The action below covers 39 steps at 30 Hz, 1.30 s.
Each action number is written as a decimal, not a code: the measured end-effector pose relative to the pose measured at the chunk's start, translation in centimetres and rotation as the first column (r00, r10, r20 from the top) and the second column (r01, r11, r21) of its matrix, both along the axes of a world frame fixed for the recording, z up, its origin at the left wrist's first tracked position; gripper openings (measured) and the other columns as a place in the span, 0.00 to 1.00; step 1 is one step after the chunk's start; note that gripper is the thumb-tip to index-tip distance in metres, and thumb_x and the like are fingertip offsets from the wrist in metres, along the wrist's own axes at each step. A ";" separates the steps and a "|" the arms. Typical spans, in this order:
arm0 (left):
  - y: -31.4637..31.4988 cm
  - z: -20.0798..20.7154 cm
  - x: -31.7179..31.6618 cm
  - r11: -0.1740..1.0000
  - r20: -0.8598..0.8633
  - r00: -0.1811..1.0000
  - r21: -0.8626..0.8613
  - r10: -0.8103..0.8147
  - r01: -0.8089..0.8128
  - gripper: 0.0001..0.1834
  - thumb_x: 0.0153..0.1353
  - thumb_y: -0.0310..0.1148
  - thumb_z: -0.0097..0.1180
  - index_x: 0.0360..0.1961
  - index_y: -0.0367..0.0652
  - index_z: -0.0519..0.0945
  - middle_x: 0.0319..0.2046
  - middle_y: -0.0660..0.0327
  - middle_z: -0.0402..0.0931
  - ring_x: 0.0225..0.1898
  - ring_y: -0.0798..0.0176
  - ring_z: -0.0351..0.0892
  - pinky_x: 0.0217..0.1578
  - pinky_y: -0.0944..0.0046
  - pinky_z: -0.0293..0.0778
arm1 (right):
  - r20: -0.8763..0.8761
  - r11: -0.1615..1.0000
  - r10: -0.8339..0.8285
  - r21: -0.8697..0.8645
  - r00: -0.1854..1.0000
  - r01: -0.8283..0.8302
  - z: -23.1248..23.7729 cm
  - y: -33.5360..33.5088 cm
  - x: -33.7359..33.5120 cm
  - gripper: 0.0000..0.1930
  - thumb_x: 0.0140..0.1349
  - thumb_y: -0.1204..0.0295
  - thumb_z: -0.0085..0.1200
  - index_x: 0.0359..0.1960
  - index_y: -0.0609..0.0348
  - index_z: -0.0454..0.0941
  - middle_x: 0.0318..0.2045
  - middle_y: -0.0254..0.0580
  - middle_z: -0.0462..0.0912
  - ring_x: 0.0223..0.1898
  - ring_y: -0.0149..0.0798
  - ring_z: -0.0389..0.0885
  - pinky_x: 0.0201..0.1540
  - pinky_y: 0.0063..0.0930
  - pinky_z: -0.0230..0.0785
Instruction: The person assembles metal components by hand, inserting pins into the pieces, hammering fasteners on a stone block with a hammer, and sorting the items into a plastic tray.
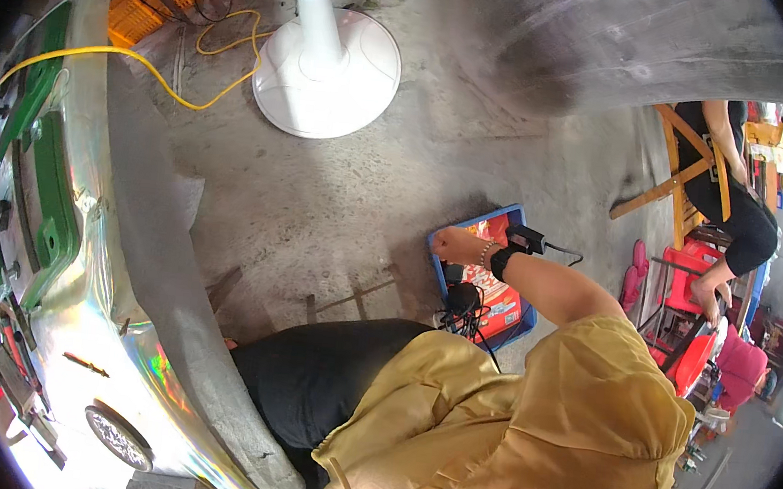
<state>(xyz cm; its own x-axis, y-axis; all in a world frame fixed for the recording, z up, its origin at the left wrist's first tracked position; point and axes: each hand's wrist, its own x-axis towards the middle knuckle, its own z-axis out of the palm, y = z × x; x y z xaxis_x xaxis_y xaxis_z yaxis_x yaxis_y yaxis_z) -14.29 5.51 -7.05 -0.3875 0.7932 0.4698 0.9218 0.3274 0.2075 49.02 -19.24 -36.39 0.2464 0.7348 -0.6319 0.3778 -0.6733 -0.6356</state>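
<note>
Concrete floor (340,192), blue crate (524,321) under right hand (455,245)

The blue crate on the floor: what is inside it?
The blue crate holds red-orange packages and black cables. The right hand reaches over it and hides part of the contents; the crate's bottom cannot be seen.

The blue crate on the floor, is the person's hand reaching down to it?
Yes, the right hand hangs right over the blue crate, above its red packets.

Rough, matt concrete floor (369,186); glossy white plastic fan base (328,73); blue plastic crate (488,273) (shiny printed packets inside); satiny yellow cloth blouse (524,436); mirror-bright iridescent metal table (112,312).
</note>
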 end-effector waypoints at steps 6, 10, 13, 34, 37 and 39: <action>-1.9 1.0 -1.9 0.997 0.032 0.997 0.026 0.072 -0.073 0.14 0.62 0.31 0.50 0.44 0.32 0.78 0.44 0.50 0.77 0.43 0.55 0.76 0.47 0.61 0.71 | 0.225 0.961 0.276 -0.060 0.934 -0.269 -1.4 1.1 -0.8 0.10 0.53 0.70 0.43 0.24 0.64 0.74 0.20 0.54 0.77 0.21 0.51 0.75 0.25 0.42 0.68; -6.4 3.9 -5.3 0.976 0.058 0.980 0.098 0.189 -0.195 0.15 0.62 0.31 0.50 0.45 0.32 0.78 0.45 0.50 0.76 0.43 0.55 0.76 0.47 0.61 0.71 | 0.087 0.905 0.406 0.098 0.910 -0.413 5.5 9.4 -3.1 0.07 0.50 0.73 0.49 0.22 0.63 0.77 0.28 0.55 0.79 0.32 0.55 0.77 0.34 0.45 0.70; -10.0 3.7 -7.3 0.964 0.138 0.966 0.126 0.218 -0.235 0.15 0.62 0.31 0.49 0.45 0.32 0.78 0.46 0.50 0.76 0.44 0.54 0.75 0.48 0.61 0.71 | -0.097 0.851 0.512 0.198 0.854 -0.487 15.5 15.4 -5.0 0.09 0.57 0.70 0.46 0.30 0.63 0.74 0.28 0.58 0.77 0.32 0.60 0.75 0.34 0.47 0.66; -10.9 8.3 -9.7 0.980 0.283 0.942 0.027 0.180 -0.195 0.09 0.53 0.28 0.56 0.34 0.36 0.80 0.32 0.52 0.77 0.36 0.53 0.78 0.38 0.62 0.72 | -0.174 -0.113 0.952 0.565 -0.251 -0.817 34.0 24.9 -34.3 0.10 0.62 0.68 0.49 0.41 0.61 0.75 0.34 0.43 0.79 0.34 0.43 0.80 0.38 0.29 0.73; -9.3 8.4 -12.4 0.979 0.327 0.923 -0.036 0.201 -0.200 0.10 0.52 0.32 0.56 0.32 0.35 0.80 0.28 0.50 0.79 0.33 0.52 0.79 0.36 0.60 0.73 | -0.140 -0.193 0.937 0.555 -0.319 -0.809 32.7 23.7 -35.5 0.12 0.64 0.65 0.45 0.43 0.59 0.73 0.37 0.43 0.78 0.37 0.47 0.80 0.39 0.36 0.73; -8.0 8.8 -13.6 0.969 0.360 0.900 -0.133 0.245 -0.211 0.13 0.52 0.34 0.56 0.31 0.34 0.81 0.26 0.49 0.80 0.31 0.51 0.81 0.34 0.59 0.74 | -0.126 -0.222 0.931 0.550 -0.342 -0.805 32.2 23.6 -35.9 0.12 0.64 0.65 0.45 0.42 0.59 0.74 0.37 0.44 0.79 0.37 0.48 0.80 0.39 0.36 0.73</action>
